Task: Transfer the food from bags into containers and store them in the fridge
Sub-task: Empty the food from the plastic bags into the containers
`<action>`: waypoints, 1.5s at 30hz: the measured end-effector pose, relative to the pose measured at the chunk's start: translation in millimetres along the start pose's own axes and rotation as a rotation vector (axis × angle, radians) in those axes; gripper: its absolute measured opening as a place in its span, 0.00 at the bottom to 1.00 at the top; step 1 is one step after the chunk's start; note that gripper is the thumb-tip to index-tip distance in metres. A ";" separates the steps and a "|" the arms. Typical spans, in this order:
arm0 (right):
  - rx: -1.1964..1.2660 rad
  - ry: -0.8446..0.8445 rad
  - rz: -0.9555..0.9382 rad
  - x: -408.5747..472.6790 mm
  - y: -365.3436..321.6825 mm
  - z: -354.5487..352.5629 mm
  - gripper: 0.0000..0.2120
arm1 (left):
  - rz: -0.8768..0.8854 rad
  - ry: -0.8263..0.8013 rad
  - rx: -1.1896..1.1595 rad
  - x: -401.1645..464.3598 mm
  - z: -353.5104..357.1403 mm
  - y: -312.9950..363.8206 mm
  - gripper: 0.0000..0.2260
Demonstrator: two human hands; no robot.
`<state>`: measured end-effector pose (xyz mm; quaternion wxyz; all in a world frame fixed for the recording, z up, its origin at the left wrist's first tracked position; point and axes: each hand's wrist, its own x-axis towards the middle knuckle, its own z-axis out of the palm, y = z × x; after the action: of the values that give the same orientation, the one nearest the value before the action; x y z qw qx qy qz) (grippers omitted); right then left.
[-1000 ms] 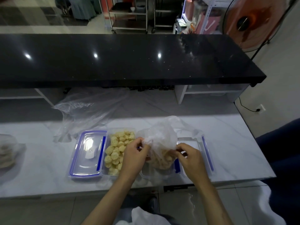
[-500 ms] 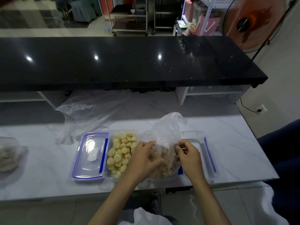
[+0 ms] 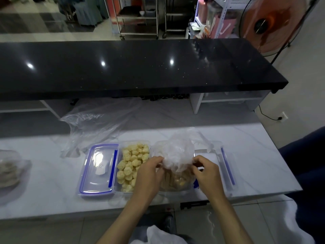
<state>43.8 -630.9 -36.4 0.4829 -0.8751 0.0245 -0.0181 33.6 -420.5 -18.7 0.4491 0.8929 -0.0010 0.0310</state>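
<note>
At the far left of the white marble counter (image 3: 255, 147) a filled bag (image 3: 9, 169) waits its turn; further along lies an emptied clear bag (image 3: 95, 124), pushed back out of the way; then a blue-rimmed lid (image 3: 97, 170), set aside so its container of pale yellow pieces (image 3: 133, 165) stays open. The left hand (image 3: 149, 175) and right hand (image 3: 208, 175) each pinch the crumpled plastic bag (image 3: 177, 155), upending it over the second container (image 3: 175, 186) (brownish food shows beneath, probably sliding out); that container's lid (image 3: 220, 166) lies just right, ready for closing.
</note>
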 end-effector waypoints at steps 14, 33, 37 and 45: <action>0.207 -0.219 0.044 2.1 -12.0 -1.9 0.24 | -0.168 0.012 -0.362 2.6 -2.1 16.9 0.05; 0.058 -0.120 -0.046 7.9 1.8 2.4 0.07 | -0.298 0.058 -0.495 -2.3 18.7 -3.8 0.13; -0.160 -0.453 -0.088 7.4 8.1 -11.1 0.29 | -0.359 0.052 -0.520 -1.0 16.4 -2.8 0.13; -0.212 -0.289 -0.210 12.9 28.0 -0.6 0.11 | -0.171 -0.200 -0.348 -4.2 14.9 0.7 0.29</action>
<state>56.0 -647.1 -59.7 0.3822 -0.9123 -0.1344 0.0600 30.2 -433.0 -27.3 0.5952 0.7973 0.0249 -0.0968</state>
